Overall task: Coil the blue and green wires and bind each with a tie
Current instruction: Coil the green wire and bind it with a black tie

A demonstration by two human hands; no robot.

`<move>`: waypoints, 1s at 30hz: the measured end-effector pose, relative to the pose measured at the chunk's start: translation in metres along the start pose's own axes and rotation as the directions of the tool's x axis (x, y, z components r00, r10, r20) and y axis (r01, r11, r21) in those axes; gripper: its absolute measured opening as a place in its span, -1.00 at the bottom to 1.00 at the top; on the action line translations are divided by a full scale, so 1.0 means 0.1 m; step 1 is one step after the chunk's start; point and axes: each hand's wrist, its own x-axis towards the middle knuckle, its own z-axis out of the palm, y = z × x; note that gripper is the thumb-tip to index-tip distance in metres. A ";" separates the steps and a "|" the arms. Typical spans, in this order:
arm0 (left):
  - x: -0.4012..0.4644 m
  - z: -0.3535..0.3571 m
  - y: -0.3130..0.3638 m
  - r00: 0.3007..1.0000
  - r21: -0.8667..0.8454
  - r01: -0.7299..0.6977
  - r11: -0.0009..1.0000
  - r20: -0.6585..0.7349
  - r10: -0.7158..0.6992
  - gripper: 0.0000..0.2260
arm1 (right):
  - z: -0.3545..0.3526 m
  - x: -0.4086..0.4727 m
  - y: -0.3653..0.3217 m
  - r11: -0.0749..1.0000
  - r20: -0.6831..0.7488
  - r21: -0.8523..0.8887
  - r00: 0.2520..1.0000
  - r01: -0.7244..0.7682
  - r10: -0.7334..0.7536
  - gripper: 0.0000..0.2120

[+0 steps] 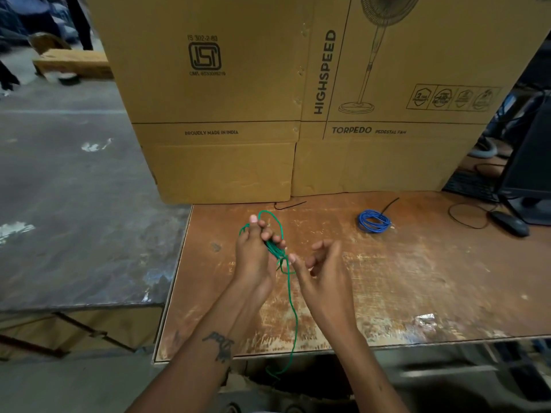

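Clearly the left hand [256, 248] grips the thin green wire's [275, 248] loops; the right hand [323, 271], fingers loose beside it, should feed the dangling tail in evenly sized turns.

A single wide-angle view comes from the person's head, looking forward and down over the near edge of the desk [417, 278]. It sits close: both forearms rise from the bottom of the frame toward the desk's middle. The view faces the far edge, where cardboard boxes [268, 84] stand like a wall. The floor [59, 174] shows past the desk's left edge. Straight lines bow near the frame's borders.
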 end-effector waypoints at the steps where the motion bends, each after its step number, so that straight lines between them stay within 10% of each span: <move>1: 0.04 0.03 0.03 1.000 -0.075 0.020 0.997 0.007 -0.020 -0.74 | 0.01 -0.03 -0.01 1.000 -0.022 -0.020 1.000 0.000 0.000 -0.63; 4: 0.10 0.12 0.10 0.996 -0.225 0.064 0.972 0.074 -0.048 -0.74 | 0.13 -0.08 0.02 0.995 0.037 -0.005 0.994 -0.100 0.100 -0.64; 10: 0.13 0.08 0.11 0.983 -0.058 0.024 0.998 0.183 -0.013 -0.73 | 0.23 0.05 0.04 0.711 0.263 0.569 0.911 -0.413 0.319 -0.90; 18: 0.56 -0.22 0.42 0.981 -0.044 0.053 0.998 0.190 -0.043 -0.70 | 0.04 0.13 0.33 0.604 0.064 0.642 0.818 -0.473 0.572 -0.71; 26: 0.71 -0.25 0.44 0.953 0.147 0.138 0.979 0.250 -0.172 -0.70 | 0.07 0.25 0.63 0.766 -0.091 0.515 0.864 -0.385 0.495 -0.76; 30: 0.72 -0.21 0.60 0.918 0.068 0.202 0.977 0.335 -0.214 -0.68 | -0.03 0.31 0.97 0.960 -0.306 0.078 0.910 -0.267 0.278 -0.73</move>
